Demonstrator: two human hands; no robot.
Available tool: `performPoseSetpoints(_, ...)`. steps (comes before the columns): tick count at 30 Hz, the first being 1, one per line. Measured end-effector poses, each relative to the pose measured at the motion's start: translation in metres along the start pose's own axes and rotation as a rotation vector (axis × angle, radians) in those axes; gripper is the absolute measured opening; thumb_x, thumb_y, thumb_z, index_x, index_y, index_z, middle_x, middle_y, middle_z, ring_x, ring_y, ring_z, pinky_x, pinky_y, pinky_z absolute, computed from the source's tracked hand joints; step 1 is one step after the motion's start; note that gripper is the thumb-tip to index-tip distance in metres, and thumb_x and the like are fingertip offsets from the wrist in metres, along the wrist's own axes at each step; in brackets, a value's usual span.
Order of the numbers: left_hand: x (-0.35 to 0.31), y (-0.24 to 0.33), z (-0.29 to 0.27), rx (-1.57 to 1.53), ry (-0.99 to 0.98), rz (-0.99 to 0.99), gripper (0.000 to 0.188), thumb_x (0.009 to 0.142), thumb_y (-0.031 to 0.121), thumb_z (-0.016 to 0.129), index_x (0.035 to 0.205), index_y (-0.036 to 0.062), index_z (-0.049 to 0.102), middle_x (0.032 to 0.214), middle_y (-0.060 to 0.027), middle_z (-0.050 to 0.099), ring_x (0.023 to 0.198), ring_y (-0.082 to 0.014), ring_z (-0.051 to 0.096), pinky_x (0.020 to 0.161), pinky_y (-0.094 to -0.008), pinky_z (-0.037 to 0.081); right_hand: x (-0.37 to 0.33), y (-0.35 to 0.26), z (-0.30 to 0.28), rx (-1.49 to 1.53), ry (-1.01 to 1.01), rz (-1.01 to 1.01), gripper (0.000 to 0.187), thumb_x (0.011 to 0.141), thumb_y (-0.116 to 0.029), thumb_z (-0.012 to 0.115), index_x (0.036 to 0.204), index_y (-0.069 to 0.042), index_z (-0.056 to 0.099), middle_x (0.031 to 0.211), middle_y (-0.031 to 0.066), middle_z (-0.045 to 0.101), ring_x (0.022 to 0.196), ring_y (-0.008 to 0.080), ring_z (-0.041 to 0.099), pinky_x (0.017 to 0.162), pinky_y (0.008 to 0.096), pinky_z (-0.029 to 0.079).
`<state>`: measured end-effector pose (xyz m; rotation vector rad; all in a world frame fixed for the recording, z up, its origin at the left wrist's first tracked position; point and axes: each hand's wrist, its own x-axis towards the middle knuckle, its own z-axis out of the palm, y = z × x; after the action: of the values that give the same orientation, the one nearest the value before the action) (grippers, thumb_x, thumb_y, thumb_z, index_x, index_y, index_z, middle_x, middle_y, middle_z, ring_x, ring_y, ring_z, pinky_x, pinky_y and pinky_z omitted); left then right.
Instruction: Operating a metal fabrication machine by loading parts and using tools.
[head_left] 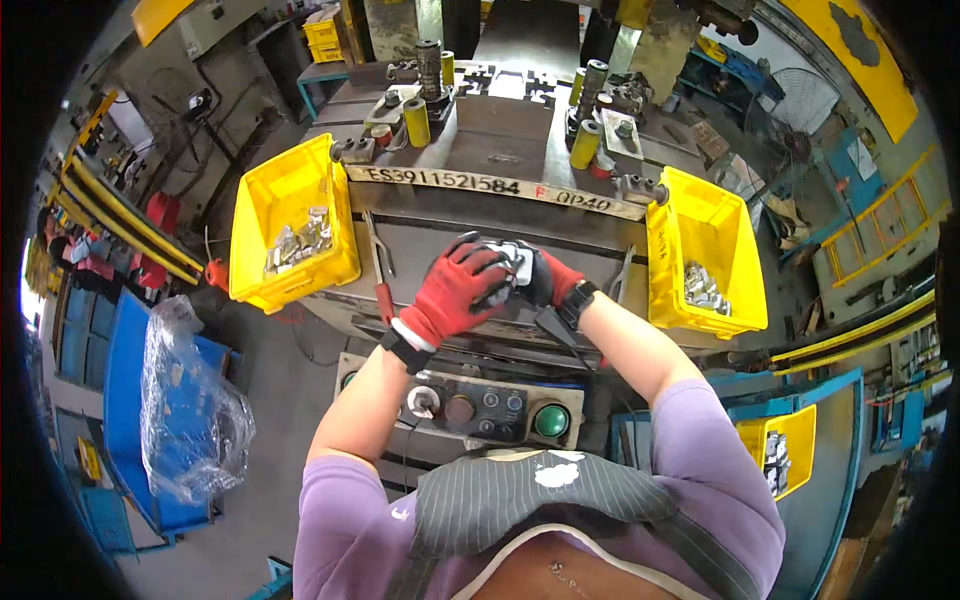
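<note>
In front of my chest, over the near edge of the press bed, both hands meet around a small silvery metal part (519, 258). My left hand (462, 287), in a red glove with dark fingers, is closed on its left side. My right hand (552, 278), gloved the same way, grips it from the right. Fingers cover much of the part, so its full shape is hidden. Left of my left hand lies a slim metal tool with a red handle (384, 300). A similar metal tool (624, 272) lies to the right of my right hand.
A yellow bin (248, 215) of metal parts stands at the left, another yellow bin (742, 260) at the right. Beyond is the die with upright posts (416, 122) and a lettered bar (500, 188). Close to my body sits a control panel with a green button (551, 421).
</note>
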<state>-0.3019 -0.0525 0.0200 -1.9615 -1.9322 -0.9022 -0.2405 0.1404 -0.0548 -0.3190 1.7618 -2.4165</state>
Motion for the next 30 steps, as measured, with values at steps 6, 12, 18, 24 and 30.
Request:
performPoseSetpoints(6, -0.024, -0.059, 0.014, 0.024, -0.008, -0.129, 0.047, 0.059, 0.022, 0.069, 0.103, 0.011, 0.055, 0.112, -0.0115, 0.051, 0.106, -0.0345, 0.045, 0.094, -0.0443, 0.034, 0.037, 0.012, 0.007, -0.354, 0.069, 0.005, 0.028, 0.086, -0.02, 0.052, 0.108, -0.005, 0.055, 0.104, 0.0028, 0.057, 0.086, 0.0104, 0.053, 0.077, 0.0261, 0.045)
performPoseSetpoints(12, -0.016, -0.075, 0.025, -0.014, -0.081, -0.091, 0.048, 0.059, 0.024, 0.068, 0.105, 0.0141, 0.055, 0.112, -0.0099, 0.05, 0.105, -0.0334, 0.045, 0.095, -0.0445, 0.033, 0.026, 0.01, -0.032, -0.969, 0.513, 0.44, 0.046, 0.088, -0.041, 0.04, 0.104, -0.001, 0.056, 0.097, 0.0155, 0.061, 0.088, 0.0287, 0.057, 0.077, 0.0344, 0.044)
performPoseSetpoints(18, -0.004, -0.06, 0.04, 0.067, -0.104, -0.033, 0.049, 0.06, 0.024, 0.068, 0.107, 0.015, 0.056, 0.113, -0.0092, 0.051, 0.105, -0.033, 0.045, 0.097, -0.0457, 0.031, -0.017, -0.014, -0.04, -0.24, 0.685, 0.141, 0.048, 0.085, -0.05, 0.045, 0.113, -0.012, 0.051, 0.092, 0.0064, 0.057, 0.08, 0.0192, 0.055, 0.073, 0.0312, 0.044)
performPoseSetpoints(24, -0.042, -0.058, 0.064, -0.188, 0.326, -0.319, 0.063, 0.067, 0.024, 0.065, 0.123, 0.0059, 0.043, 0.126, -0.0141, 0.043, 0.117, -0.031, 0.039, 0.101, -0.0433, 0.028, -0.049, 0.011, 0.025, 0.137, 0.778, 0.056, 0.056, 0.087, -0.052, 0.038, 0.129, -0.014, 0.038, 0.104, 0.004, 0.053, 0.092, 0.0135, 0.051, 0.083, 0.0316, 0.04)
performPoseSetpoints(30, -0.106, -0.079, 0.123, -0.603, 0.622, -0.652, 0.053, 0.085, 0.02, 0.051, 0.129, -0.0014, 0.031, 0.131, -0.0137, 0.038, 0.121, -0.0245, 0.035, 0.101, -0.0364, 0.028, -0.07, 0.042, 0.04, 0.23, 0.901, 0.011, 0.059, 0.088, -0.053, 0.035, 0.131, -0.012, 0.035, 0.118, 0.0099, 0.048, 0.104, 0.0196, 0.047, 0.09, 0.034, 0.037)
